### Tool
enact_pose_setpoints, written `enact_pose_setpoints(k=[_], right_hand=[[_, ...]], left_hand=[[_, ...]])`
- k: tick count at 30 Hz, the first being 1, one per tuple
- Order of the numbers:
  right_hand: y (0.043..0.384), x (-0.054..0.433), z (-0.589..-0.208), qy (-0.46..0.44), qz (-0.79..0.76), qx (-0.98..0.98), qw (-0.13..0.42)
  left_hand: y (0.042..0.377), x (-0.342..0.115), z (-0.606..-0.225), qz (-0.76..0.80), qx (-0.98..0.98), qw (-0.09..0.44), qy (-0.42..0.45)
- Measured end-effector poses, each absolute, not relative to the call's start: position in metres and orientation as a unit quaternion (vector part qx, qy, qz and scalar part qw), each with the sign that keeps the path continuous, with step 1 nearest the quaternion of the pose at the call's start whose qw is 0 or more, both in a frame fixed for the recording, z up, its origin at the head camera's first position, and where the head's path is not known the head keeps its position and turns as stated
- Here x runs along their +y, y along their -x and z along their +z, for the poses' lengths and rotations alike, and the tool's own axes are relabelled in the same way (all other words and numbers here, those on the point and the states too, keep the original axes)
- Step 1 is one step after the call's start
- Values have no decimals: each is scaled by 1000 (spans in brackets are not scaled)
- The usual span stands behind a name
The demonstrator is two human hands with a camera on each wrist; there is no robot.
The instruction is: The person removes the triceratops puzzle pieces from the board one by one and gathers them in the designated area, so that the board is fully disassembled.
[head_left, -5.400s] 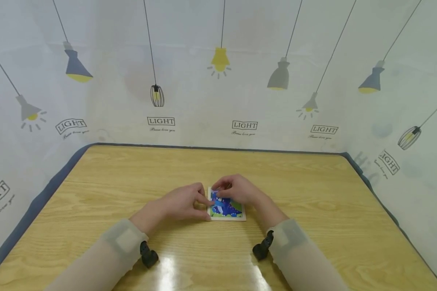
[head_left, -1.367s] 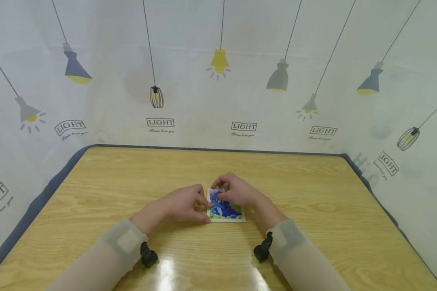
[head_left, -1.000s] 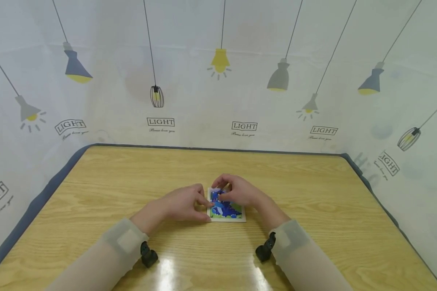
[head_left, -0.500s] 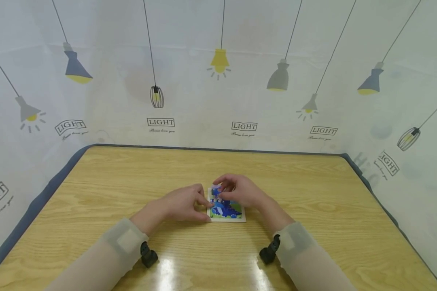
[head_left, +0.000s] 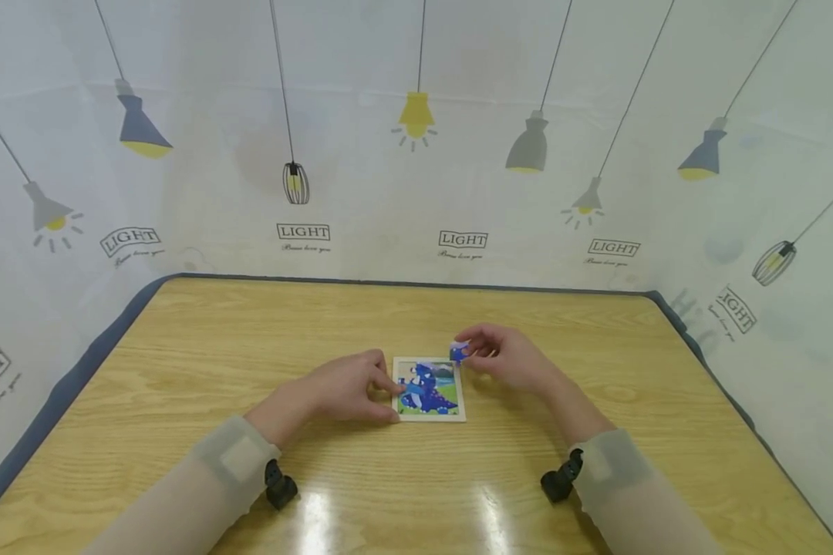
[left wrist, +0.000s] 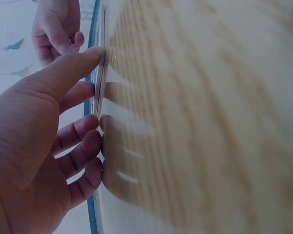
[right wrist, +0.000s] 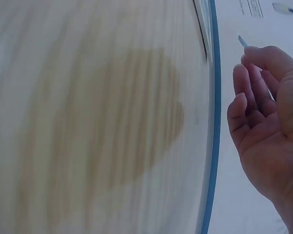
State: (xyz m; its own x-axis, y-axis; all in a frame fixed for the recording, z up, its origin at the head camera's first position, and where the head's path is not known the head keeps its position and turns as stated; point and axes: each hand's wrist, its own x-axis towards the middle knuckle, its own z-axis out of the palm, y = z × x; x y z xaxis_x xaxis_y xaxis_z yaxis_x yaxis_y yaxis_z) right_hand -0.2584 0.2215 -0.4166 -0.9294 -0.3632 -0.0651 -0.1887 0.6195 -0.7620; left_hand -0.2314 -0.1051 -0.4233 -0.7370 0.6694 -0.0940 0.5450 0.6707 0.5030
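A square jigsaw puzzle (head_left: 436,395) with a pale frame and a blue dinosaur picture lies on the wooden table. Its upper left corner shows a bare beige patch. My left hand (head_left: 350,387) rests at the puzzle's left side, the thumb at the near corner and the index finger on the picture. In the left wrist view its other fingertips (left wrist: 92,170) rest on the tabletop. Just beyond the puzzle's far right corner, my right hand (head_left: 514,358) pinches a blue and lilac puzzle piece (head_left: 457,351). The right wrist view shows this piece edge-on, raised above the table.
The wooden table (head_left: 250,324) has a dark blue edge (head_left: 104,347) at the back and sides. A white wall covering (head_left: 361,177) printed with lamps stands right behind it. Both forearms wear pale sleeves with black wrist cameras (head_left: 561,478).
From over the puzzle's upper left, my right hand has lifted the piece out and carried it right, past the far right corner. The left hand stays in place.
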Motion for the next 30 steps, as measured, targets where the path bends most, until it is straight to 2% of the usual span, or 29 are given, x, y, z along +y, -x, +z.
enact_pose_setpoints(k=[14, 30], right_hand=[[282, 302, -426, 102, -361, 923, 89], [300, 313, -431, 85, -307, 945, 71]], left_hand=[[230, -105, -423, 247, 901, 154, -322], [230, -104, -424, 239, 904, 148, -322]])
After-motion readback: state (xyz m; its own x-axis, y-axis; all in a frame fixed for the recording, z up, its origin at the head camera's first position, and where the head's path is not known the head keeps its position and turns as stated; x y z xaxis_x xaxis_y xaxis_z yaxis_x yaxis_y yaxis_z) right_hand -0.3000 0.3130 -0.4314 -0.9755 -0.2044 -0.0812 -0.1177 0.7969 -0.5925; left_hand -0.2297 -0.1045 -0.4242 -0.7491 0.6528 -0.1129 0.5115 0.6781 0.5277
